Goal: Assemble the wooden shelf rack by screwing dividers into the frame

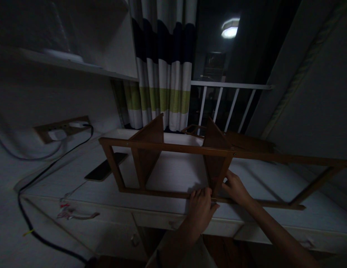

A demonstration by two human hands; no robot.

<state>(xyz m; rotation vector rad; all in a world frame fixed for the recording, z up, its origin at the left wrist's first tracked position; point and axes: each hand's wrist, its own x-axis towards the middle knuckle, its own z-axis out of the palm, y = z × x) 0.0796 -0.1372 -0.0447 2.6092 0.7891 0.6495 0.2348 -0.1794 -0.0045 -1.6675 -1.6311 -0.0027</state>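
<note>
A brown wooden shelf rack (173, 148) lies on its side across the white counter, with two boards standing upright between its rails. My left hand (199, 208) is wrapped over the lower rail, close to where the middle crosspiece joins it. Beyond that crosspiece, my right hand (237, 188) reaches in from the right with bent fingers against the rack; its fingertips are partly hidden, and I cannot make out any small item in them. The right end of the rack is an open frame without a board visible in it.
A dark flat phone-like slab (106, 167) lies on the white counter (179, 169) behind the rack's left end. Black cable (19, 197) runs down from a wall socket strip (63, 128). Drawers line the counter's front. Behind are a striped curtain (164, 74) and white railing (232, 85).
</note>
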